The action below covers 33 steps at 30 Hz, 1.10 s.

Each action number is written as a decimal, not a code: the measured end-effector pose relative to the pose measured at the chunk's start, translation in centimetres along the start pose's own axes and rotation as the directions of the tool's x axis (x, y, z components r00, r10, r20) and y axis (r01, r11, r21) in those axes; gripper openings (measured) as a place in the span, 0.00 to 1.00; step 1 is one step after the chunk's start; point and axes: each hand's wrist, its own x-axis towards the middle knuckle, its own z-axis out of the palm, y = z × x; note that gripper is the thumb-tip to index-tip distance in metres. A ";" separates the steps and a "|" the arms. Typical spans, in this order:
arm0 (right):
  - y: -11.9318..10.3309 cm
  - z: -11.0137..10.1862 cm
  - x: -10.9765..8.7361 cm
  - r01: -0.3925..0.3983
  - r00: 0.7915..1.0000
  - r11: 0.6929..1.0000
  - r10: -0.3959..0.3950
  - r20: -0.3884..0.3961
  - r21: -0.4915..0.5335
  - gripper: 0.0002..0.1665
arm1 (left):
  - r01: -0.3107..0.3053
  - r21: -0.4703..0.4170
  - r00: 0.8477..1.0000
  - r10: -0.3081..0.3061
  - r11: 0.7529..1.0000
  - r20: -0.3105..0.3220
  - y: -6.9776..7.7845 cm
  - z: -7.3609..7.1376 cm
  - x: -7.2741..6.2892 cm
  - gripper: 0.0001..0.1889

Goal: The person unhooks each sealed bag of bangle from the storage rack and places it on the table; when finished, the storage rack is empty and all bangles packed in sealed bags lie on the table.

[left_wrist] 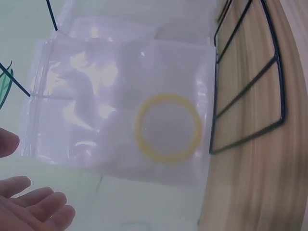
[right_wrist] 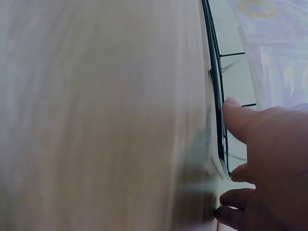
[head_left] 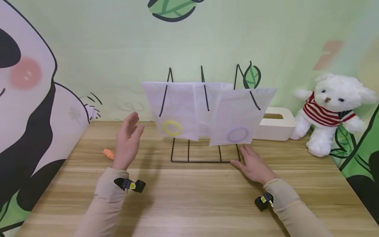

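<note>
A black wire display rack [head_left: 204,161] stands on the wood-grain table, its prongs carrying three translucent plastic bags. The left bag [head_left: 180,105] has a yellow ring [left_wrist: 166,159] in its lower part, seen large in the left wrist view. On the right bag [head_left: 237,112] a pale purple ring [head_left: 238,141] shows. The middle bag [head_left: 203,129] is partly covered by the other two. My left hand [head_left: 127,141] is raised left of the rack, fingers loosely extended, holding nothing. At the base's front right corner my right hand [head_left: 256,164] touches the wire, thumb in front, fingers along the side.
An orange carrot-shaped piece [head_left: 108,153] lies left, beside my left wrist. Behind the rack on the right stands a white tissue box [head_left: 278,126], next to a white teddy bear [head_left: 324,112] in a striped shirt. A printed wall covering rises behind the table.
</note>
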 end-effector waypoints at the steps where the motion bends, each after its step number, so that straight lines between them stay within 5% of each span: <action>1: -0.1 0.0 0.0 0.000 1.000 1.000 0.000 0.000 -0.009 0.46 | -0.001 -0.006 1.000 0.001 1.000 -0.006 0.2 0.2 0.1 0.29; 11: 0.2 0.9 0.6 -0.020 1.000 0.999 0.020 0.014 -0.041 0.43 | -0.013 -0.106 0.999 0.007 0.994 -0.049 1.1 1.3 0.7 0.26; 20: 0.2 0.7 0.3 -0.011 1.000 0.999 0.012 0.024 -0.032 0.42 | -0.002 -0.103 0.999 -0.003 0.995 -0.045 1.5 1.9 0.8 0.25; 28: 0.2 0.6 0.7 0.012 1.000 0.998 -0.010 0.028 -0.065 0.44 | -0.047 -0.151 0.985 0.021 0.987 -0.172 2.3 1.9 2.2 0.21; 33: 0.0 0.5 0.9 0.008 0.999 0.998 -0.005 0.040 -0.070 0.44 | -0.030 -0.153 0.986 0.004 0.988 -0.166 2.9 2.0 3.2 0.23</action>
